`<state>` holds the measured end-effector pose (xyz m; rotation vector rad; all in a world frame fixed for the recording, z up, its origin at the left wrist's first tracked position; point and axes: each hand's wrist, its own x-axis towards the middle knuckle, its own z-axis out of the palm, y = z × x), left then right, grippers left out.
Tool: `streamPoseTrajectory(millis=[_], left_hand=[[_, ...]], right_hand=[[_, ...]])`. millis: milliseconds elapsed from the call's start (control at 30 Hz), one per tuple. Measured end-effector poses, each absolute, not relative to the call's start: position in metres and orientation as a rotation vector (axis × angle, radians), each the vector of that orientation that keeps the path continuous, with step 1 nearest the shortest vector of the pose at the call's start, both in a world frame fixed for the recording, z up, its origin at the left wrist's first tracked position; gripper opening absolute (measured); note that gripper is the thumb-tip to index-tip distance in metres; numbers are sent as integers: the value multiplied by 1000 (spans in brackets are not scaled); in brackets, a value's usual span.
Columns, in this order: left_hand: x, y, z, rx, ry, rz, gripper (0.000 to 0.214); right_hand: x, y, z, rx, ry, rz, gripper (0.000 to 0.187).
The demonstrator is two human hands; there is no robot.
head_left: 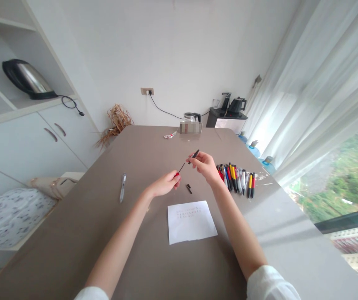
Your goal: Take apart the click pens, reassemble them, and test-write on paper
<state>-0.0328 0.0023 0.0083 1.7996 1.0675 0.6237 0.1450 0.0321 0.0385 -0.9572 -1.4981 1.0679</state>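
Observation:
My left hand (166,183) is closed on a red pen piece (176,174) with a thin dark refill (181,168) sticking out toward the upper right. Just beyond its tip, my right hand (204,164) pinches a black pen barrel (195,153), tilted up to the right. The two pieces look apart. On the table below and between the hands lies a small black pen cap (189,188). Nearer to me is a white sheet of paper (194,229) with several lines of faint reddish writing, too small to read.
A row of several pens (236,179) lies right of my right forearm. One clear pen (123,187) lies alone at the left of the brown table (153,146). A glass pot (191,117) stands by the far edge, near a red-and-white item (170,135).

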Motion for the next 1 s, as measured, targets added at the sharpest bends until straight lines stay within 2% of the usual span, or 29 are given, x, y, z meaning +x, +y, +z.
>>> streamPoseTrajectory(millis=[567, 800, 1000], left_hand=[[-31, 5, 4, 1802, 1062, 667, 29], [-31, 2, 9, 1785, 1034, 682, 29], [-30, 2, 8, 1806, 1013, 641, 29]], right_hand=[[142, 30, 36, -962, -1636, 1198, 30], [160, 34, 39, -1069, -1616, 1138, 35], [160, 35, 41, -987, -1396, 988, 46]])
